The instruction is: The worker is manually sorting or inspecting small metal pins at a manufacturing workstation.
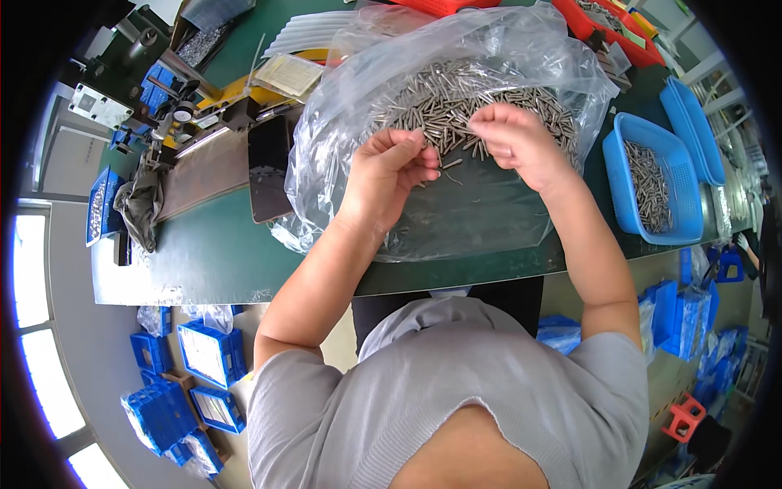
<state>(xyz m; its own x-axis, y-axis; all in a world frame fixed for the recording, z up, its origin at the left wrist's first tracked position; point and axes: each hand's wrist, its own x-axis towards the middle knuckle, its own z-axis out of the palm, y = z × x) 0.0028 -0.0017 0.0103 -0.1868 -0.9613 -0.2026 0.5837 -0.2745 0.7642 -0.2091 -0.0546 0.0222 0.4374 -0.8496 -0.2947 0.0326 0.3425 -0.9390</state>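
Note:
A heap of small silvery metal pins (444, 102) lies in a large clear plastic bag (489, 220) spread open on the green table. At the heap's near left edge, my left hand (387, 175) is closed, thumb against the fingers; what it pinches is too small to make out. My right hand (521, 145) is held over the heap's near right part, thumb and fingertips pressed together, with anything between them hidden. Between the hands, a loose pin with a thin curved strand (452, 173) shows next to my left fingertips.
A blue basket (623, 183) with similar pins stands at the right, beside another blue basket (692, 130). A dark phone-like slab (269, 167) lies left of the bag, near a bench device with a dial (183, 112). Red trays (652, 53) sit at the back.

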